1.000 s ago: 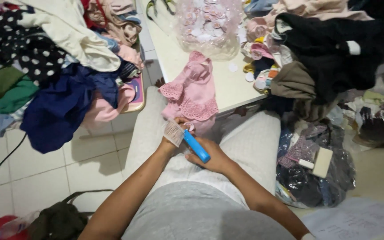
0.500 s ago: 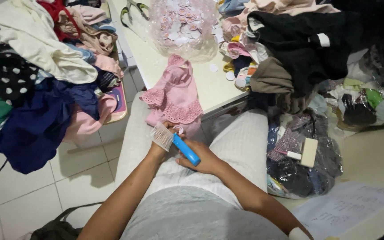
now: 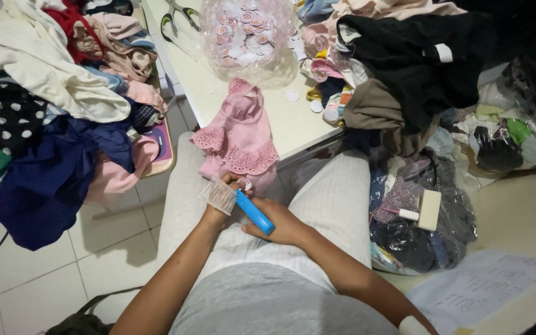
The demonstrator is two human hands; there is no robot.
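Head view, left hand (image 3: pixel 221 208) half hidden behind blue tool (image 3: pixel 254 211), fingertips unclear

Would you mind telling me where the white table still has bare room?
The white table is bare between the scissors, the bag of round tags and the pink garment. Right of the bag, tags and clothes crowd it.

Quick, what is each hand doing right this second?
Left hand: closed on a strip of clear plastic fasteners.
Right hand: closed around the blue tagging tool.
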